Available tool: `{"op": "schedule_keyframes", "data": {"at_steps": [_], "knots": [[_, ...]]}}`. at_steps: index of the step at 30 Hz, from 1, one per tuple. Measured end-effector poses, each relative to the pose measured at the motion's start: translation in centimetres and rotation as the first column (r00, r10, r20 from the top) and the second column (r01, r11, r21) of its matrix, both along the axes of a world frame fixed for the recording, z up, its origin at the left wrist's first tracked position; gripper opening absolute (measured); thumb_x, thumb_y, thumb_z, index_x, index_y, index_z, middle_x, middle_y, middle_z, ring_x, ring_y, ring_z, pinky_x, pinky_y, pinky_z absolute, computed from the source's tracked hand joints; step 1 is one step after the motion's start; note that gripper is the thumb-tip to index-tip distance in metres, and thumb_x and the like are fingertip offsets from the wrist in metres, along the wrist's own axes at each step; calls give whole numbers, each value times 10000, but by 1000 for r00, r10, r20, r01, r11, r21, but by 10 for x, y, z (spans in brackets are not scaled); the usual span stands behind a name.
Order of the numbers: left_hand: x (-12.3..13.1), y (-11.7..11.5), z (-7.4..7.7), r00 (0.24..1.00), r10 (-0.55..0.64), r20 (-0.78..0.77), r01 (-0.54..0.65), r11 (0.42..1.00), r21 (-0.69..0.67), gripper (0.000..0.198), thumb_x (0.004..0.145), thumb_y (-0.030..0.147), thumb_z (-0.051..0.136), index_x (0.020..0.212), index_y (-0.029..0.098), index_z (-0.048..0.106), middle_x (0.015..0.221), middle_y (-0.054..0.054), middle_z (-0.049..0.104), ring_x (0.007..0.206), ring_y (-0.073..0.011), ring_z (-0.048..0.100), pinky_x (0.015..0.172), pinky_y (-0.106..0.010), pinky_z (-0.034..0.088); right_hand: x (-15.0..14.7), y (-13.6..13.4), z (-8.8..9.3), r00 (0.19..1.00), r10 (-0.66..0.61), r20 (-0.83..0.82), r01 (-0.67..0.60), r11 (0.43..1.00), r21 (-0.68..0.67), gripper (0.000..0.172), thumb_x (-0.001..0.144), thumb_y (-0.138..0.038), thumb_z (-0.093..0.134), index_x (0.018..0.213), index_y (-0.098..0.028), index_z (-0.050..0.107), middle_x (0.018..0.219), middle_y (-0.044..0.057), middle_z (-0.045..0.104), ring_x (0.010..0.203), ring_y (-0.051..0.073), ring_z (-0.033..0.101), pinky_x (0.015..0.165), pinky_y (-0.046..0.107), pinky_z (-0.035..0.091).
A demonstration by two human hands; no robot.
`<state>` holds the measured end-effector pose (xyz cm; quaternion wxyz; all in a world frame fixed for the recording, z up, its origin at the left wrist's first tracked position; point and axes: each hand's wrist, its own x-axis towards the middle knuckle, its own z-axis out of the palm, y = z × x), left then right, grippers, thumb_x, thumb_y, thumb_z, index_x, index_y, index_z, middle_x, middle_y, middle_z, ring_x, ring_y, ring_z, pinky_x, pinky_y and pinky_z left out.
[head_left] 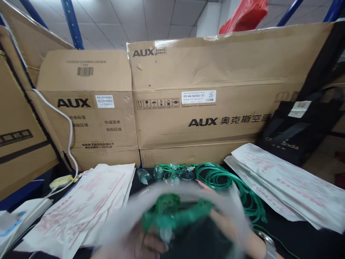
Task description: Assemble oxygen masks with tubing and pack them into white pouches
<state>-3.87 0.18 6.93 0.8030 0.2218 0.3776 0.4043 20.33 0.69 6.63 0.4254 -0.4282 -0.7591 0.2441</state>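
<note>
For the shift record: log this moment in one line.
left hand: at green piece, grip unclear | right hand: at its right end, grip unclear | translucent plastic: blurred, about both hands | green tubing: coiled beyond

1 silver-coloured watch [266, 240] with a pale band circles the right wrist [254, 242].

Flattened brown cardboard [229, 68] printed with AUX lettering stands like a wall across the middle of the frame, behind a black tabletop [299, 235] at lower right. Above, a pale panelled ceiling [159, 18] meets a white pillar [210, 19] near top centre, with a blue metal post [72, 23] at upper left.
</note>
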Motion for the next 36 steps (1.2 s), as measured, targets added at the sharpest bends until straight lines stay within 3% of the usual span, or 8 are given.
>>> {"op": "schedule_keyframes", "data": {"at_steps": [3,5,7,10,14,19,27,36], "knots": [[-7,6,6,991,135,-24,-129,977,168,250,650,376,691,611,135,638,489,-23,631,375,-122,584,324,-174,433,-2,-3,-2,977,-124,-176,72,959,-274,292,765,-436,561,695,-175,671,739,37,686,709,218,624,677,308,507],[-14,11,9,922,386,-31,-347,861,371,217,663,361,691,648,150,641,570,-6,646,468,-109,599,382,-160,437,-4,-5,-4,945,-139,-296,-7,896,-444,320,727,-459,602,710,-146,669,723,42,684,656,204,617,594,274,499],[-18,14,9,862,505,-42,-418,756,503,238,665,379,691,774,169,663,760,-24,692,684,-153,643,508,-187,482,-7,-8,-5,904,-106,-415,-156,821,-550,345,715,-462,620,767,-126,678,708,52,683,648,200,623,593,275,496],[-17,11,9,926,373,-54,-307,829,467,455,614,470,707,976,200,650,998,-71,692,978,-260,597,746,-291,494,-14,-12,-8,855,-45,-517,-329,723,-607,359,707,-454,638,804,-112,692,684,57,680,650,197,632,632,288,490],[-10,0,8,968,250,-3,-241,938,251,642,507,488,765,1065,204,625,1009,-100,703,1030,-333,578,851,-388,463,-23,-12,-13,882,0,-472,-348,675,-650,331,693,-438,658,750,-115,704,681,47,678,620,163,607,602,245,456],[0,2,4,961,248,-125,-210,944,255,698,547,259,790,1191,181,531,970,-101,719,934,-315,636,820,-407,484,-22,-8,-12,928,69,-365,-315,667,-675,337,658,-451,678,680,-116,707,622,13,642,581,126,542,584,223,414],[9,6,-17,947,137,-292,-51,957,286,472,490,303,811,896,97,690,846,-154,736,871,-357,649,802,-447,474,-21,-7,-13,893,79,-442,-373,680,-632,357,691,-458,649,784,-117,701,672,18,647,601,126,537,608,236,403],[11,8,-10,921,215,-324,-151,966,211,455,543,313,792,919,95,657,852,-146,739,830,-310,673,774,-382,497,-23,-8,-23,808,33,-588,-491,590,-642,406,692,-392,679,1022,-158,650,853,62,680,777,197,623,748,335,459]]}}
